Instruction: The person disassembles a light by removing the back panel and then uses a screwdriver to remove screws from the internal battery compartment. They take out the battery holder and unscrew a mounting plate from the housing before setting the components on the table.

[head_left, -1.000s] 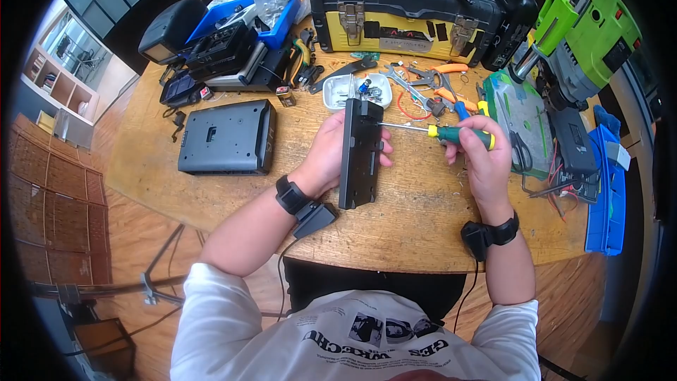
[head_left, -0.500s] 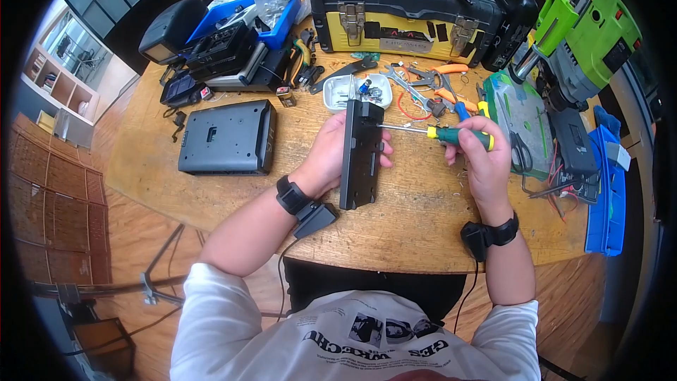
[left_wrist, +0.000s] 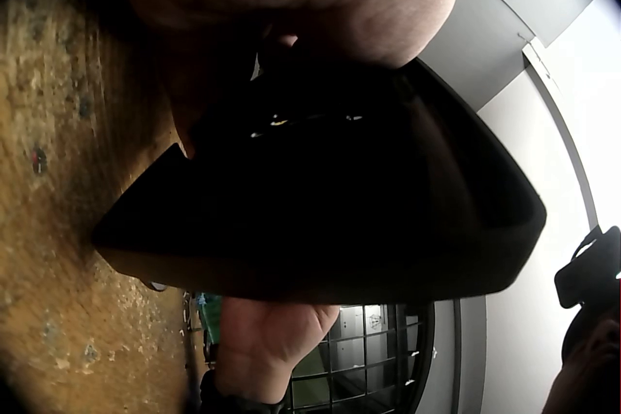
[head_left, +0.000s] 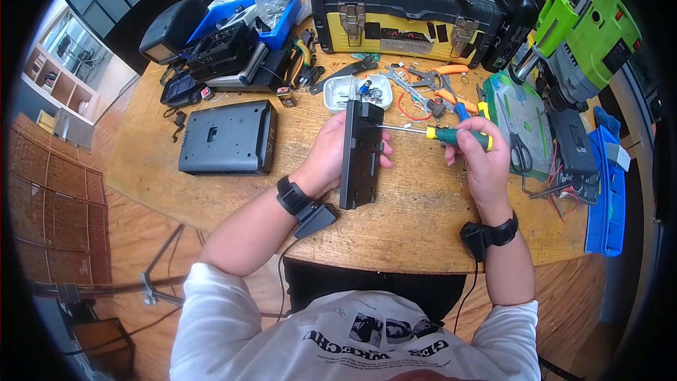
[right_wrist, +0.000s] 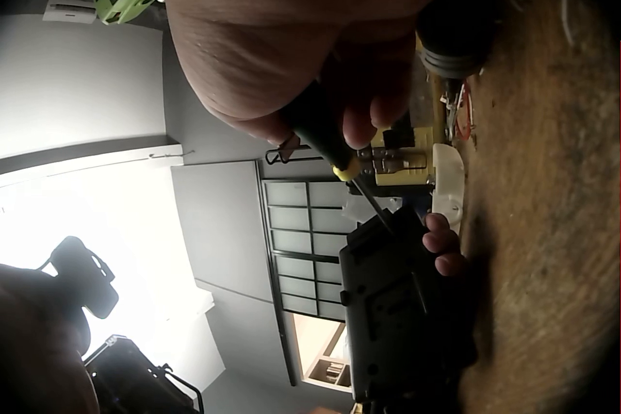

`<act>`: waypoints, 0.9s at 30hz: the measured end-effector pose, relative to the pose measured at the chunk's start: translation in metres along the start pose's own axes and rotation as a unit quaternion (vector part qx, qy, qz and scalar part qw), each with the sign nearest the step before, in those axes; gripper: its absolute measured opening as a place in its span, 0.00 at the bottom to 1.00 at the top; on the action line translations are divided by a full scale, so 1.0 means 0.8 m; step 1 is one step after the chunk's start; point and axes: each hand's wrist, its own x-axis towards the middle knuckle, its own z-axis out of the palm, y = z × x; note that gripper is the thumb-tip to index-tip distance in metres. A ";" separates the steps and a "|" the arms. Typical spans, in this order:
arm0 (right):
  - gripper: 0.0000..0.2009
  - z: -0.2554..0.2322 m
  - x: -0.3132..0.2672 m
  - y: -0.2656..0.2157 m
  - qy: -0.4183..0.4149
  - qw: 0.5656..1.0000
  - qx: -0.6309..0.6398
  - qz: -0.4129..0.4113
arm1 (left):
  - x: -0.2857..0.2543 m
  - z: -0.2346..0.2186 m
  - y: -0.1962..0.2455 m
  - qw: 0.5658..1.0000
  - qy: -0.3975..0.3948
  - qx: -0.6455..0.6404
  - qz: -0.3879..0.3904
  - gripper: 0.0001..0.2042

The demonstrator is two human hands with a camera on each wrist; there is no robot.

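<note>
My left hand (head_left: 326,152) grips a flat black plastic panel (head_left: 362,162), held on edge above the table, its fingertips curling round the far side. In my right hand (head_left: 486,159) is a screwdriver (head_left: 458,137) with a green and yellow handle, pinched between thumb and fingers. Its shaft lies level and the tip meets the panel near its upper end. The right wrist view shows the shaft slanting onto the top of the black panel (right_wrist: 403,307), with left fingertips (right_wrist: 441,244) at its edge. In the left wrist view the panel's dark smooth face (left_wrist: 340,200) fills the middle.
A black boxy device (head_left: 227,137) lies to the left. Behind the panel stands a white tray (head_left: 381,104) of small parts. Pliers (head_left: 444,81), a wrench and wires lie beyond, before a yellow and black toolbox (head_left: 405,17). A green drill stand (head_left: 585,42) is at right.
The panel has dipped very slightly toward me. Both hands otherwise keep nearly the same place, with the screwdriver tip still at the panel.
</note>
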 end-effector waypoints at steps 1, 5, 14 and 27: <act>0.06 0.000 0.000 0.000 0.001 1.000 0.002 0.001 | 0.000 0.000 0.000 1.000 0.000 0.000 0.000 0.11; 0.06 -0.002 0.000 0.002 0.008 1.000 -0.001 -0.008 | 0.002 -0.003 -0.002 1.000 0.001 0.013 0.000 0.11; 0.08 -0.003 0.001 -0.009 -0.031 0.994 -0.102 0.028 | 0.004 -0.005 -0.001 1.000 0.008 -0.007 -0.003 0.11; 0.08 -0.003 0.007 -0.015 0.009 0.985 -0.173 0.010 | 0.001 0.000 0.003 1.000 0.023 0.020 0.000 0.11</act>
